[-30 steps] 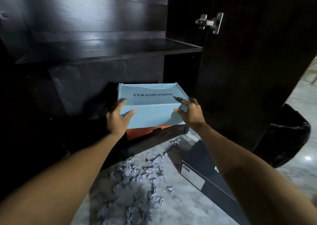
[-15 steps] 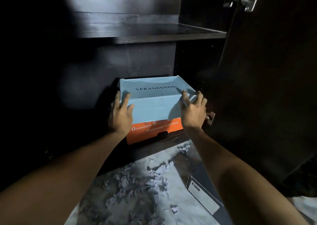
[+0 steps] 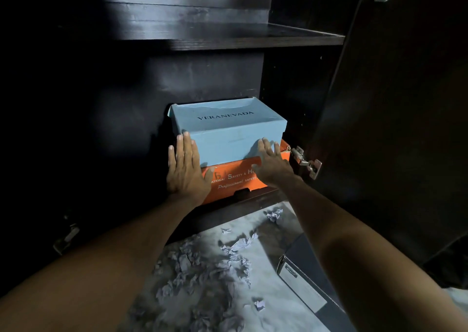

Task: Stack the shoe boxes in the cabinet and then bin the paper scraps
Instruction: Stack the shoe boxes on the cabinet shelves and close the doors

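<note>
Dark wood surrounds everything here: the cabinet stands open, with a bare shelf above the bottom compartment.

The left hand reaches in with its forearm stretched forward from the lower left. Its fingers are straight and close together, pointing up and away, laid flat against the front left corner of the boxes; the palm covers the left end of the orange box and the fingertips touch the blue box. It presses rather than grasps; nothing is held.

The blue box sits squarely on top of the orange box, both in the bottom compartment, towards its right side and close to the back wall. The blue one's lid bears dark lettering. The orange one's front face shows white print, partly hidden by both hands.

The right hand comes in from the lower right, fingers spread and fairly straight, lying against the lower right of the blue box's front and over the orange box's top edge. It too is flat and unclenched, gripping nothing.

Right of the boxes, a metal hinge joins the open door.

On the pale floor in front, crumpled paper scraps lie scattered between the forearms. A dark box with a white label lies just right of them, partly behind the right forearm.
</note>
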